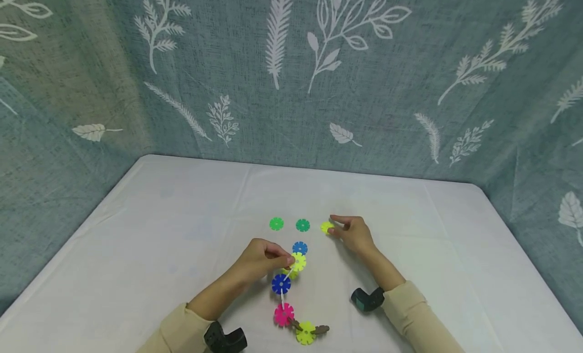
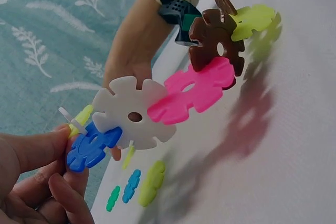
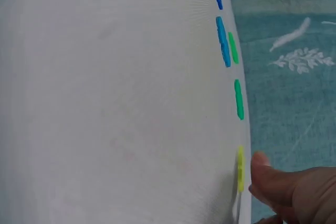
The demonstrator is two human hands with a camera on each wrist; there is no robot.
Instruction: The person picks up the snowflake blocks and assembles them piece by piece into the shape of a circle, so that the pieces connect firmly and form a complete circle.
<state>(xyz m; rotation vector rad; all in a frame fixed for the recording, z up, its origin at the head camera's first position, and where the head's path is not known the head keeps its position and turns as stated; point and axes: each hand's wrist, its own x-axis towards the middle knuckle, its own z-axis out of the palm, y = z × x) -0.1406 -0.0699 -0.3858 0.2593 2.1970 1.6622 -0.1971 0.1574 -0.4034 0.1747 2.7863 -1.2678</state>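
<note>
My left hand (image 1: 261, 262) pinches the upper end of a chain of slotted flower discs between thumb and fingers. Linked at angles, the chain runs from a yellow disc (image 1: 298, 262) through a blue disc (image 2: 84, 153), a white disc (image 2: 134, 98), a pink disc (image 2: 191, 95) and a brown disc (image 2: 205, 53) to another yellow disc (image 2: 254, 19) with a second brown disc (image 1: 321, 329). Over at the right, my right hand (image 1: 357, 234) reaches to a loose yellow disc (image 3: 240, 169) lying flat, thumb at its edge and forefinger extended.
A bright green disc (image 1: 276, 223) and a darker green disc (image 1: 302, 225) lie beyond the chain. A lighter blue disc (image 1: 299, 248) and a yellow disc (image 2: 152, 183) lie near the left hand. Patterned cloth (image 1: 291, 115) hangs behind the white-covered table (image 1: 182, 216).
</note>
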